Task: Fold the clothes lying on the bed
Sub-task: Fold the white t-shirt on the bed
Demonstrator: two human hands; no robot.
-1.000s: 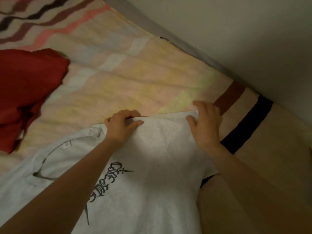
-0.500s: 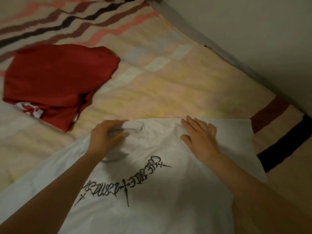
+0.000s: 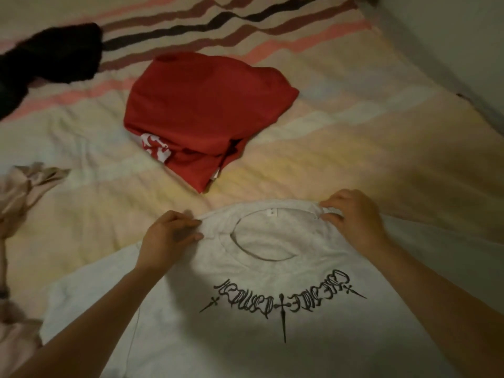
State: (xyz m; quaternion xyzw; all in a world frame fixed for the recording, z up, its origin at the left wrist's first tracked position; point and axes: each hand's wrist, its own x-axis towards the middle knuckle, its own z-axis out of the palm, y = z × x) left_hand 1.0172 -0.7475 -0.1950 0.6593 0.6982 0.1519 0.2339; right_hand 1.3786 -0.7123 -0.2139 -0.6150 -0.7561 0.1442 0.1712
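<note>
A white T-shirt [image 3: 272, 336] with black lettering lies spread front side up on the bed [image 3: 354, 148], its collar pointing away from me. My left hand [image 3: 169, 238] pinches the shoulder seam just left of the collar. My right hand [image 3: 351, 216] pinches the seam just right of the collar. A folded red garment [image 3: 201, 115] with white print lies beyond the shirt in the middle of the bed.
A black garment [image 3: 51, 58] lies crumpled at the far left. A pale pink garment [image 3: 21, 192] is bunched at the left edge. The striped bedspread meets a wall [image 3: 450, 36] along the right side.
My hands moved from the shirt's sleeve area to the shoulder seams on both sides of the collar, and now pinch the fabric. The view swung left, and the red and black garments came into sight.
</note>
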